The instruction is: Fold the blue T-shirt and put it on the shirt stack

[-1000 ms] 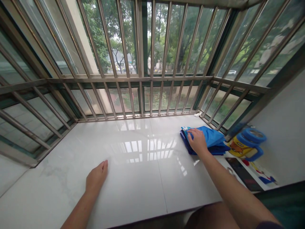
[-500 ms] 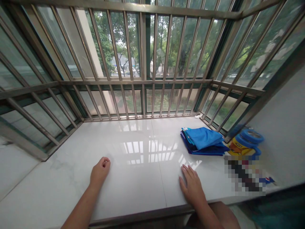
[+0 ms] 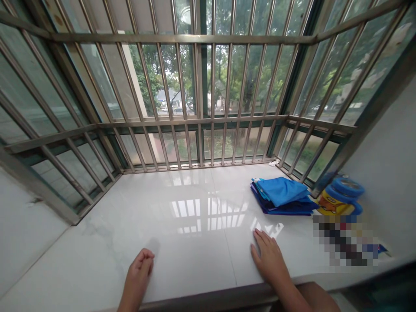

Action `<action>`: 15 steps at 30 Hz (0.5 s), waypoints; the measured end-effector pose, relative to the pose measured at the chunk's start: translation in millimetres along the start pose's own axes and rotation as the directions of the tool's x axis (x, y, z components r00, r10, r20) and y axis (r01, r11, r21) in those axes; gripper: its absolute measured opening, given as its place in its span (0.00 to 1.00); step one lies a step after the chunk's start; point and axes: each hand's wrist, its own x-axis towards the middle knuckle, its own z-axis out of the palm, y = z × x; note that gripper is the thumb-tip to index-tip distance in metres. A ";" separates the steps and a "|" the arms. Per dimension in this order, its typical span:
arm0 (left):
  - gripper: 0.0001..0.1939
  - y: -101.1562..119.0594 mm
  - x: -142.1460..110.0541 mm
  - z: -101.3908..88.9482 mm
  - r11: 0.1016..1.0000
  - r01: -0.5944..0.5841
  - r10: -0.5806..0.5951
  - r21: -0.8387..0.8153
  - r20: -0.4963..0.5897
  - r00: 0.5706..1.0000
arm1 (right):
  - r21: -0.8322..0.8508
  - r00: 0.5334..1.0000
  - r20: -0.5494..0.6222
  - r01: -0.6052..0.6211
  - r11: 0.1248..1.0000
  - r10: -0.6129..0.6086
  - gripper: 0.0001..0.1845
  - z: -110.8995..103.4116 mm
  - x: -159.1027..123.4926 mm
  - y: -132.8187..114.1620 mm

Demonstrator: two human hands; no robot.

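My right hand (image 3: 269, 258) lies flat on the white tiled window ledge (image 3: 182, 225), fingers stretched out and empty, near the front edge. My left hand (image 3: 139, 271) rests on its side further left on the ledge, fingers loosely curled with nothing in them. A folded stack of blue cloths (image 3: 281, 197) sits at the back right of the ledge, well beyond my right hand and untouched.
Metal window bars (image 3: 208, 108) enclose the ledge on the left, far and right sides. A yellow container with a blue lid and handle (image 3: 339, 199) stands by the right wall, beside the cloths. Flat items in front of it are blurred out.
My right hand left the blue cloth stack and came back to the ledge's front edge, lying flat. My left hand drew nearer to the front edge and curled slightly.
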 end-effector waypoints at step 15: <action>0.07 14.1 -3.8 5.0 0.989 -0.151 0.149 0.005 0.141 0.979 | -0.045 1.000 -0.004 0.026 0.999 -0.026 0.28 4.6 -0.6 4.5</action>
